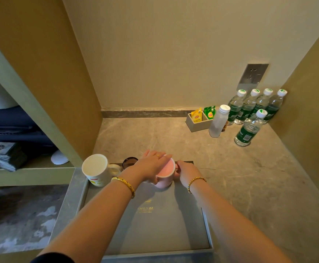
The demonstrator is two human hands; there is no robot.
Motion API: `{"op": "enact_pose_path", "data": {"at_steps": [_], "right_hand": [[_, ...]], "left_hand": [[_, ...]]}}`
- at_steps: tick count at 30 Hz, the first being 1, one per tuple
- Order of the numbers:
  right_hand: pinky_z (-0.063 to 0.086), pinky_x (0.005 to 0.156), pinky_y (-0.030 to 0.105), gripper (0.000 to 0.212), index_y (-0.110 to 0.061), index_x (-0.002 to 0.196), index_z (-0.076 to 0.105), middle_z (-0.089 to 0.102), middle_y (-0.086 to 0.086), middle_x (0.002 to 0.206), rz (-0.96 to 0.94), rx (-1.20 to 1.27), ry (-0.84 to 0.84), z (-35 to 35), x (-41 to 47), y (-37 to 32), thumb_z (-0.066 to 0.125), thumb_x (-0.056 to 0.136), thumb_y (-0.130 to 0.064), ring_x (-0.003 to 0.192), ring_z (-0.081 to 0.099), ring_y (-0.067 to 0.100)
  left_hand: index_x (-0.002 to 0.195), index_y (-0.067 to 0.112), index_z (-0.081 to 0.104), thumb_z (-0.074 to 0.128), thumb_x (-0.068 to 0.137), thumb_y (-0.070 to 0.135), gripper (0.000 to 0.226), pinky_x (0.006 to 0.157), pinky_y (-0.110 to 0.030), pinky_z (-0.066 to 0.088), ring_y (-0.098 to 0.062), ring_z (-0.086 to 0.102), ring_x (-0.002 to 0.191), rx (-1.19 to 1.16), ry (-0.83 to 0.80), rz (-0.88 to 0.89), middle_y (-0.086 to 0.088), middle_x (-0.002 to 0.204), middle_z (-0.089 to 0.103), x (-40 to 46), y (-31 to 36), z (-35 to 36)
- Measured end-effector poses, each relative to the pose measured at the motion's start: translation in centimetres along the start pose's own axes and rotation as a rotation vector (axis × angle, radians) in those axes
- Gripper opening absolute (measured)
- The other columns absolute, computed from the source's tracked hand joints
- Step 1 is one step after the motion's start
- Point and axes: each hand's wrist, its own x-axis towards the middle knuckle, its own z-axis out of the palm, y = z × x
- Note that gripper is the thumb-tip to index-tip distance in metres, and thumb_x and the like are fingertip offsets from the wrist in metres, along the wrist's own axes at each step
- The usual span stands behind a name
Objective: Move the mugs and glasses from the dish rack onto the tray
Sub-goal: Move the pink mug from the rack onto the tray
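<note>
Pink mug on tray, between left hand, right hand.

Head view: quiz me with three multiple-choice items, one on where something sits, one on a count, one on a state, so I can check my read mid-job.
1. Where does the white mug stand?
A. far left corner of the tray
B. beside the water bottles
C. on the left shelf

2. How many green-labelled water bottles are there?
A. three
B. five
C. seven

3. What are the hands doing?
A. both resting flat on the counter
B. both on the pink mug
C. each lifting a bottle

Answers: 1 A, it stands inside the tray's far left rim. 2 B, four in a row by the wall, one in front. 3 B, left hand over its rim, right hand at its side.
</note>
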Motion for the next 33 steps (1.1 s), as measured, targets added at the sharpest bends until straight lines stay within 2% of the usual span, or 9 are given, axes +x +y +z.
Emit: {"op": "enact_pose_path", "data": {"at_steps": [3, 6, 10, 16, 19, 22, 25, 30, 33], "right_hand": [[0.035, 0.064, 0.028, 0.007, -0.018, 0.084, 0.045, 0.065, 0.013, 0.093, -0.015, 0.020, 0.023, 0.0, 0.5, 0.0, 0.048, 0.090, -0.016, 0.072, 0.048, 0.025], [0.036, 0.063, 0.029, 0.004, -0.013, 0.089, 0.050, 0.066, 0.014, 0.093, -0.022, 0.055, 0.054, 0.1, 0.9, 0.0, 0.046, 0.090, -0.012, 0.075, 0.054, 0.028], [0.039, 0.064, 0.032, 0.008, -0.010, 0.091, 0.055, 0.066, 0.015, 0.089, -0.045, 0.113, 0.079, 0.3, 1.3, -0.4, 0.047, 0.089, -0.012, 0.078, 0.057, 0.031], [0.043, 0.067, 0.034, 0.010, -0.008, 0.089, 0.057, 0.065, 0.017, 0.087, -0.075, 0.197, 0.095, 0.9, 1.6, -0.8, 0.048, 0.089, -0.012, 0.082, 0.059, 0.035], [0.044, 0.072, 0.033, 0.014, -0.010, 0.100, 0.058, 0.066, 0.015, 0.097, -0.024, 0.257, 0.120, 1.2, 1.6, -0.4, 0.046, 0.093, -0.014, 0.087, 0.059, 0.031], [0.044, 0.071, 0.031, 0.020, -0.011, 0.112, 0.055, 0.065, 0.013, 0.105, 0.083, 0.257, 0.134, 1.6, 1.4, 0.3, 0.044, 0.095, -0.015, 0.090, 0.059, 0.028], [0.046, 0.084, 0.035, 0.033, -0.010, 0.127, 0.050, 0.062, 0.014, 0.115, 0.152, 0.292, 0.108, 2.0, 0.9, 0.9, 0.042, 0.095, -0.012, 0.105, 0.058, 0.029], [0.049, 0.092, 0.049, 0.027, -0.008, 0.117, 0.054, 0.064, 0.020, 0.106, 0.162, 0.630, 0.006, 2.8, 0.0, -0.1, 0.038, 0.095, -0.005, 0.100, 0.061, 0.035], [0.047, 0.096, 0.048, 0.031, -0.008, 0.124, 0.051, 0.062, 0.016, 0.112, 0.140, 0.616, -0.004, 3.1, 0.4, 0.0, 0.037, 0.096, -0.005, 0.105, 0.058, 0.031]], "left_hand": [[0.148, 0.023, 0.003, 0.072, 0.076, 0.024, 0.100, 0.116, -0.047, 0.011, -0.028, 0.011, 0.141, -0.001, 0.023, -0.012, -0.005, 0.156, 0.011, 0.0, -0.5, 0.4], [0.149, 0.023, 0.001, 0.066, 0.083, 0.026, 0.093, 0.117, -0.049, 0.008, -0.031, 0.001, 0.144, 0.025, 0.028, -0.042, -0.006, 0.158, 0.003, -0.2, -0.9, 0.9], [0.149, 0.023, 0.002, 0.057, 0.084, 0.051, 0.090, 0.115, -0.056, 0.004, -0.037, -0.008, 0.143, -0.063, 0.018, -0.146, -0.011, 0.158, 0.000, -0.6, -0.7, 1.3], [0.148, 0.025, 0.001, 0.058, 0.083, 0.050, 0.090, 0.115, -0.055, 0.007, -0.036, 0.001, 0.143, -0.048, 0.047, -0.162, -0.011, 0.156, 0.008, -0.7, -0.9, 1.2], [0.148, 0.024, 0.001, 0.058, 0.083, 0.050, 0.091, 0.115, -0.052, 0.007, -0.035, 0.003, 0.143, -0.059, 0.081, -0.175, -0.009, 0.157, 0.008, -0.9, -0.8, 1.6], [0.148, 0.020, 0.005, 0.058, 0.078, 0.058, 0.096, 0.113, -0.049, 0.009, -0.033, 0.013, 0.140, -0.065, 0.130, -0.232, -0.010, 0.153, 0.021, -1.3, -1.1, 1.9], [0.148, 0.016, 0.008, 0.057, 0.077, 0.063, 0.098, 0.113, -0.049, 0.010, -0.027, 0.024, 0.137, -0.086, 0.131, -0.288, -0.006, 0.148, 0.033, -1.7, -1.6, 1.9], [0.149, 0.012, 0.003, 0.050, 0.084, 0.059, 0.093, 0.115, -0.050, 0.006, -0.023, 0.016, 0.142, -0.011, 0.110, -0.309, -0.007, 0.155, 0.020, -1.8, -1.2, 2.4], [0.148, 0.010, -0.002, 0.048, 0.088, 0.055, 0.090, 0.115, -0.050, 0.003, -0.028, 0.007, 0.145, 0.062, 0.086, -0.339, -0.011, 0.157, 0.009, -1.8, -0.7, 2.6]]}}
